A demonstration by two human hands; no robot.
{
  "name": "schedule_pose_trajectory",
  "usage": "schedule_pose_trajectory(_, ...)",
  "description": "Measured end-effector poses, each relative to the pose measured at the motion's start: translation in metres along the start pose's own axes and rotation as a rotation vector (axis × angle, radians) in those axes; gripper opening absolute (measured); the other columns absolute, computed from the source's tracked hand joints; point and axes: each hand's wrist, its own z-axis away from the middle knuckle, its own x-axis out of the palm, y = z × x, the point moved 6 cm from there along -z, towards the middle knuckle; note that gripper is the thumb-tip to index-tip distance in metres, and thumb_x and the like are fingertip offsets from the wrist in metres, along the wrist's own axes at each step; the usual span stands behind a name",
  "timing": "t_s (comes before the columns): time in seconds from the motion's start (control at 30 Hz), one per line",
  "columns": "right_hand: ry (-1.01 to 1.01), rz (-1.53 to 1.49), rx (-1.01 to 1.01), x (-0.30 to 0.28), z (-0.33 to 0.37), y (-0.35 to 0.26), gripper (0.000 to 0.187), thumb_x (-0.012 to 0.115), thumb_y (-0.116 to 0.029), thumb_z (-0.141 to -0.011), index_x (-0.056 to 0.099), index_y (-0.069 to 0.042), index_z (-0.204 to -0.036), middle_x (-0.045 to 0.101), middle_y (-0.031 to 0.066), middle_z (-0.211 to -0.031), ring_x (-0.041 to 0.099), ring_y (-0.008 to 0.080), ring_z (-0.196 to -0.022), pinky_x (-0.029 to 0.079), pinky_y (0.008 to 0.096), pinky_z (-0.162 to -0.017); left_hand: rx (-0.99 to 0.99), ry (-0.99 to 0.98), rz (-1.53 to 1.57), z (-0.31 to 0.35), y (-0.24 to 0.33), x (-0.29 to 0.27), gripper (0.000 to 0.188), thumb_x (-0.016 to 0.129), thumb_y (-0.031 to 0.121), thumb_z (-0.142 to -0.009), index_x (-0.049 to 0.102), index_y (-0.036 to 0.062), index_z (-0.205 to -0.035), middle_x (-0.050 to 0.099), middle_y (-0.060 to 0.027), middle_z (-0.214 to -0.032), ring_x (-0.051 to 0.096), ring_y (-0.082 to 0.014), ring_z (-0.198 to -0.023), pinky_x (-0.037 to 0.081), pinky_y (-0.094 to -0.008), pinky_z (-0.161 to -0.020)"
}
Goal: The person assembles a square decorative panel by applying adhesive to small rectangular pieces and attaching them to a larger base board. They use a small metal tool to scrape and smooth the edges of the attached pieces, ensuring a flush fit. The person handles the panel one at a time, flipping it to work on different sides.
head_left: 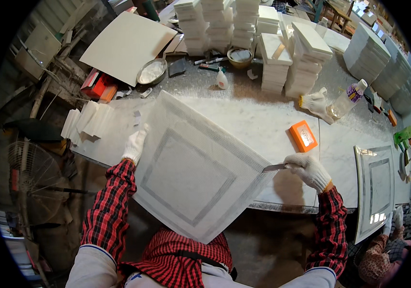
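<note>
A square stone panel (193, 177), white with grey inlaid frames and a mesh-like surface, is tilted over the table's front edge, its lower corner at my lap. My left hand (136, 145), in a white knit glove, grips its left edge. In my right hand (309, 170), gloved too, is a flat metal scraper blade (275, 167). The blade's tip meets the panel's right edge. Behind that hand an orange box (303, 136) lies on the marble tabletop (268, 115). My right fingers are wrapped round the blade's near end, partly hidden by the glove.
Stacks of white tiles (276, 62) line the table's back. A bowl of white powder (151, 72), a small squeeze bottle (222, 79), a loose glove (315, 102) and a clear bottle (347, 101) stand nearer. Right, another person (383, 249) works by a glossy panel (374, 189). A fan (32, 177) is at left.
</note>
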Motion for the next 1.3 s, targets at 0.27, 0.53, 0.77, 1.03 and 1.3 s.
schedule_pose_trajectory(0.27, 0.088, -0.001, -0.032, 0.005, 0.008, 0.002, 0.015, 0.062, -0.009, -0.088, 0.068, -0.003, -0.100, 0.066, 0.0132, -0.084, 0.063, 0.0286, -0.077, 0.050, 0.0361, -0.072, 0.008, -0.005, 0.011, -0.002, -0.003, -0.003, 0.078, 0.047, 0.069, -0.093, 0.063, -0.0070, -0.096, 0.057, -0.0121, -0.076, 0.046, -0.0195, -0.076, 0.042, -0.0358, -0.074)
schedule_pose_trajectory(0.53, 0.369, -0.077, 0.012, 0.016, 0.040, -0.011, 0.013, 0.066, -0.008, -0.087, 0.069, -0.003, -0.099, 0.065, 0.0127, -0.076, 0.063, 0.0237, -0.068, 0.050, 0.0326, -0.066, -0.033, -0.048, 0.020, 0.002, 0.004, -0.004, 0.075, 0.049, 0.064, -0.095, 0.065, -0.0058, -0.116, 0.069, -0.0141, -0.097, 0.056, -0.0187, -0.093, 0.045, -0.0330, -0.089)
schedule_pose_trajectory(0.77, 0.527, -0.299, 0.145, 0.024, 0.058, 0.008, 0.014, 0.067, -0.009, -0.090, 0.069, 0.002, -0.098, 0.062, 0.0092, -0.070, 0.059, 0.0155, -0.063, 0.047, 0.0291, -0.061, -0.006, -0.047, 0.019, 0.001, 0.004, -0.003, 0.076, 0.046, 0.067, -0.095, 0.065, -0.0052, -0.112, 0.066, -0.0159, -0.092, 0.054, -0.0226, -0.087, 0.044, -0.0348, -0.084)
schedule_pose_trajectory(1.03, 0.443, -0.128, -0.021, 0.029, 0.029, 0.012, 0.012, 0.068, -0.013, -0.089, 0.071, -0.007, -0.099, 0.068, 0.0118, -0.081, 0.065, 0.0291, -0.073, 0.051, 0.0345, -0.066, 0.037, -0.033, 0.064, 0.001, 0.001, -0.003, 0.078, 0.046, 0.069, -0.094, 0.065, -0.0038, -0.116, 0.068, -0.0174, -0.096, 0.056, -0.0238, -0.090, 0.044, -0.0359, -0.088)
schedule_pose_trajectory(1.3, 0.131, 0.251, -0.288, 0.000, -0.005, -0.033, 0.011, 0.064, -0.016, -0.089, 0.070, -0.009, -0.095, 0.067, 0.0108, -0.085, 0.064, 0.0316, -0.081, 0.050, 0.0398, -0.072, -0.021, -0.048, 0.015, 0.002, 0.005, -0.004, 0.076, 0.047, 0.069, -0.093, 0.066, -0.0047, -0.098, 0.058, -0.0101, -0.079, 0.048, -0.0203, -0.078, 0.042, -0.0333, -0.077)
